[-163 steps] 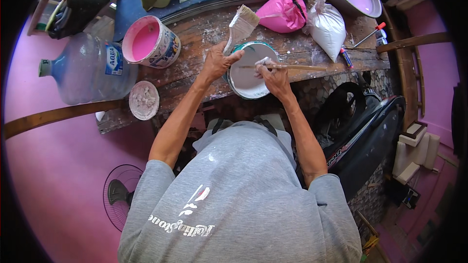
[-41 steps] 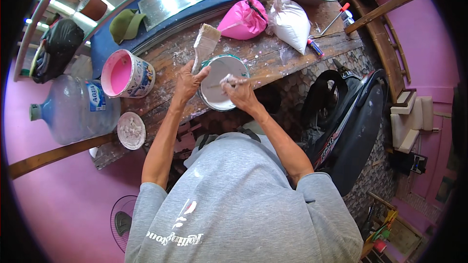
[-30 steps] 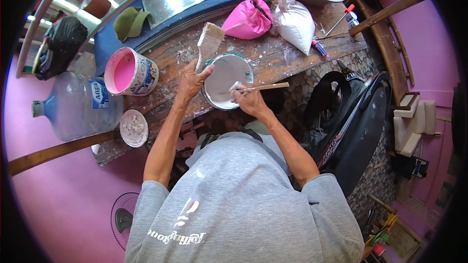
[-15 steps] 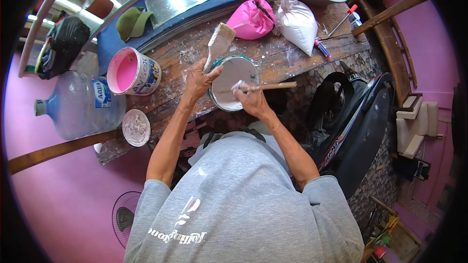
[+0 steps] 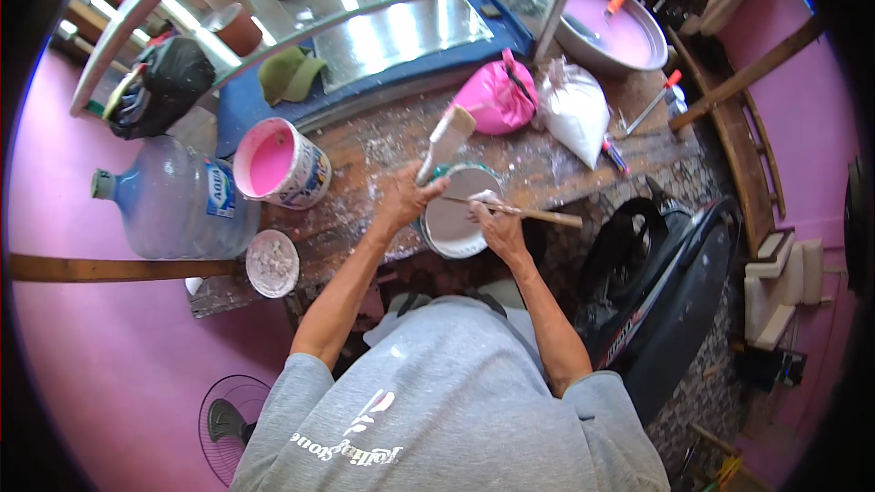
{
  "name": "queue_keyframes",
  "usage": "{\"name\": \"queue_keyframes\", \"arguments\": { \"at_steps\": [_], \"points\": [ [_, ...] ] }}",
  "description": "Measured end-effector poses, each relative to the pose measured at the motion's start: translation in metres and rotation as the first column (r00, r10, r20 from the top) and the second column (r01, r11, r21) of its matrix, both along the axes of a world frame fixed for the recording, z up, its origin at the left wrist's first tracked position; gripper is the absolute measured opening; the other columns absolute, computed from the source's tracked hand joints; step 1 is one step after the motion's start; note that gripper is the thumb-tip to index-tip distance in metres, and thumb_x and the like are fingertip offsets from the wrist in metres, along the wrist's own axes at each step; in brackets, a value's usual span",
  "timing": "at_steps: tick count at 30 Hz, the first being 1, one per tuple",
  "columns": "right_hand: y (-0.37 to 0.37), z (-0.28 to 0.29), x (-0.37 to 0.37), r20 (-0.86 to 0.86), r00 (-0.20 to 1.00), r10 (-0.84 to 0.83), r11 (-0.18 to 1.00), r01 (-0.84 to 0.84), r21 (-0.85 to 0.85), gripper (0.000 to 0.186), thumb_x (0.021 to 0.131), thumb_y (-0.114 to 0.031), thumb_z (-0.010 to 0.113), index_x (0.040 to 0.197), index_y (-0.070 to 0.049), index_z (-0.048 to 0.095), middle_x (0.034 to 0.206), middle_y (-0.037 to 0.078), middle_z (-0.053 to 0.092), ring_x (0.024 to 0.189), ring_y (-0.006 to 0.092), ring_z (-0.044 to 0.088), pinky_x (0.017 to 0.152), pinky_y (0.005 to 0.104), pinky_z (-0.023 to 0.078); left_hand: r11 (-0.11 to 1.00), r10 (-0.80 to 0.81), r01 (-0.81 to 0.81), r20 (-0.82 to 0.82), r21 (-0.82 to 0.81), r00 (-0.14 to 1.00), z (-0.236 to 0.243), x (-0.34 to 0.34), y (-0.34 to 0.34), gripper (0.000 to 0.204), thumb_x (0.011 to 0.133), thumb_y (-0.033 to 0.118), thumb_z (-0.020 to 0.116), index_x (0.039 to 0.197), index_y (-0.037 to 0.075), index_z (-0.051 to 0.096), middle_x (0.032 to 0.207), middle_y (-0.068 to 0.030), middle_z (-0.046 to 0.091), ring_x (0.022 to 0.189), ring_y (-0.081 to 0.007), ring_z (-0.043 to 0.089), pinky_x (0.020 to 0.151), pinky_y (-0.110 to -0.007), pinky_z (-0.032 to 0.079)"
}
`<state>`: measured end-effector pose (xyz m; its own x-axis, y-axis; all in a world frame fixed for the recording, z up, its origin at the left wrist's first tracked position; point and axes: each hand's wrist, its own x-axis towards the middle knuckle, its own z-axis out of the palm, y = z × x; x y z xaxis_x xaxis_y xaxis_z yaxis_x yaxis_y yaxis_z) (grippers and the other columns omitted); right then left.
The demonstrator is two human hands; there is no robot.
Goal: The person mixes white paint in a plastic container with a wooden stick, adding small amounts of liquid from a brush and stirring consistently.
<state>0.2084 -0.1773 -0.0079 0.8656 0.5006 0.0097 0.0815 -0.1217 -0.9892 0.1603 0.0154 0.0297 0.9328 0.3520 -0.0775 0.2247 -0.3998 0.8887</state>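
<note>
My left hand [image 5: 406, 196] grips the handle of a wide, paint-caked brush [image 5: 449, 137], bristles pointing up, at the left rim of a round bucket [image 5: 454, 232] of pale paint. My right hand [image 5: 497, 228] is closed on a wooden stick [image 5: 556, 217] lying across the bucket mouth, its left end near my left hand. Whitish paint coats the fingers of that hand. Left of these stands a white tub [image 5: 272, 161] of pink paint, with a white lid holding lumpy residue [image 5: 272, 264] below it. Behind the bucket are a tied pink bag [image 5: 497, 100] and a white bag [image 5: 572, 114].
The worn wooden bench [image 5: 538, 178] also holds a large water bottle [image 5: 182, 205], markers and a green cap [image 5: 284, 77] on a blue mat. A basin [image 5: 611, 32] is at back right, a glass cabinet behind. A dark motorbike [image 5: 656, 301] stands right, a fan [image 5: 228, 419] lower left.
The view has tilted, so the bench sits lower and more cabinet shows. My right hand and stick have shifted slightly within the bucket mouth; my left hand still holds the brush.
</note>
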Motion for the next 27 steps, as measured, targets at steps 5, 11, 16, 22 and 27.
{"name": "queue_keyframes", "arguments": {
  "at_steps": [5,11,16,22,27],
  "points": [
    [-0.027,-0.004,0.001,0.143,0.985,0.097,0.933,-0.04,-0.358,0.017,0.085,-0.008,0.054,0.08,0.005,0.064,0.064,0.01,0.063,0.062,0.014,0.064,0.06,0.0287,0.053,0.993,0.011,-0.003,0.068,-0.12,0.998,-0.006,-0.003,0.002,0.032,0.082,0.033,0.071,0.09,0.004,0.061,0.07,-0.0023,0.057,0.066,-0.01,0.053,0.061,-0.03,0.046],
    [0.002,0.015,-0.014,-0.061,0.997,0.048,0.997,-0.051,-0.051,0.015,0.086,-0.008,0.056,0.087,0.005,0.063,0.076,0.011,0.066,0.065,0.016,0.065,0.064,0.0282,0.054,0.999,-0.025,0.025,0.011,-0.033,1.0,0.007,-0.005,0.003,0.037,0.082,0.036,0.07,0.096,0.003,0.062,0.077,-0.0052,0.062,0.072,-0.0123,0.056,0.066,-0.032,0.046],
    [-0.02,-0.019,0.003,0.341,0.923,0.18,0.941,-0.061,-0.332,0.017,0.085,-0.009,0.056,0.087,0.006,0.063,0.073,0.013,0.067,0.066,0.0162,0.066,0.063,0.0287,0.053,1.0,0.013,-0.012,0.062,-0.018,0.998,0.005,-0.006,0.007,0.039,0.08,0.038,0.071,0.094,0.003,0.063,0.071,-0.0093,0.062,0.065,-0.0154,0.058,0.062,-0.034,0.047],
    [-0.002,0.004,-0.019,-0.099,0.987,0.124,0.99,-0.13,-0.051,0.017,0.086,-0.01,0.054,0.088,0.005,0.063,0.074,0.012,0.066,0.065,0.0169,0.065,0.062,0.029,0.053,0.999,-0.001,0.005,0.076,-0.05,0.997,0.012,-0.009,0.007,0.041,0.081,0.038,0.07,0.101,0.003,0.063,0.078,-0.0099,0.066,0.072,-0.0162,0.061,0.067,-0.034,0.048],
    [-0.013,-0.006,-0.009,-0.12,0.993,-0.016,0.998,0.009,-0.059,0.018,0.087,-0.011,0.052,0.088,0.004,0.063,0.075,0.011,0.066,0.069,0.0196,0.066,0.064,0.0307,0.053,0.999,0.003,-0.003,-0.017,-0.046,1.0,0.022,-0.012,0.012,0.043,0.082,0.038,0.07,0.104,0.002,0.063,0.082,-0.01,0.066,0.077,-0.0159,0.061,0.071,-0.035,0.048]
  ]
}}
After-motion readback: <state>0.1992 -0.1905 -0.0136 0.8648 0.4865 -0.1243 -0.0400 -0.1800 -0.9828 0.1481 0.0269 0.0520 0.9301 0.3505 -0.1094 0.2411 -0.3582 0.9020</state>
